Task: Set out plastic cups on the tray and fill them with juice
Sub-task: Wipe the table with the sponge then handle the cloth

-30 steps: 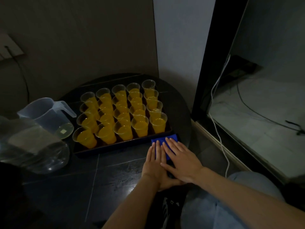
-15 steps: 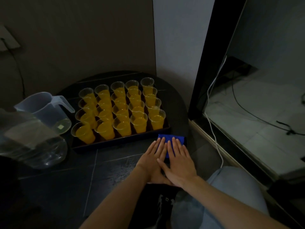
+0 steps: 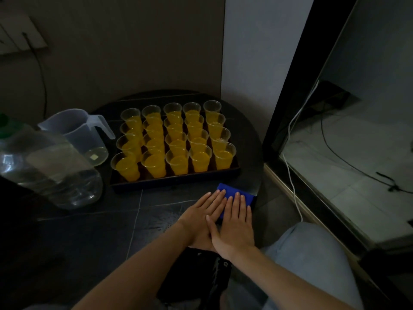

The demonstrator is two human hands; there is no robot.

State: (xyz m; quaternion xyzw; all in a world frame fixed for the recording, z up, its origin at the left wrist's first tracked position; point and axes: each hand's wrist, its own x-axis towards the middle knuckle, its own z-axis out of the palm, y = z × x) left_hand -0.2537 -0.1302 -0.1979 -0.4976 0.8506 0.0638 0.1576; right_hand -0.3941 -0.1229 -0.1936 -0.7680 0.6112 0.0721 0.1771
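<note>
1. Tray point(image 3: 176, 186): dark, rectangular, sitting on the dark round table point(image 3: 89, 231), toward the table's far side near the wall.
2. Plastic cups point(image 3: 200, 156): twenty are standing upright in the tray, four rows of five, packed rim to rim. Every cup is holding orange juice point(image 3: 154, 167), roughly to the same level.
3. Left hand point(image 3: 201, 218): released and lying flat on the table just in front of the tray's near right corner, fingers straight and together. It is gripping nothing. The fingertips are reaching the left edge of a blue cloth point(image 3: 230, 189); whether they are resting on it I cannot tell.
4. Right hand point(image 3: 234, 222): also released and flat, with straight fingers pressing down on the blue cloth. Its thumb is lying across the back of the left hand.
5. Blue cloth: folded and lying at the table's right edge, just beside the tray's front wall but apart from it.
6. Pitcher point(image 3: 73, 133): translucent, standing upright just left of the tray, handle pointing toward the cups.
7. Large clear bottle point(image 3: 51, 173): sitting at the left, in front of the pitcher and partly covering it in this view.
8. White and black cables point(image 3: 290, 139) are trailing over the floor to the right of the table.
</note>
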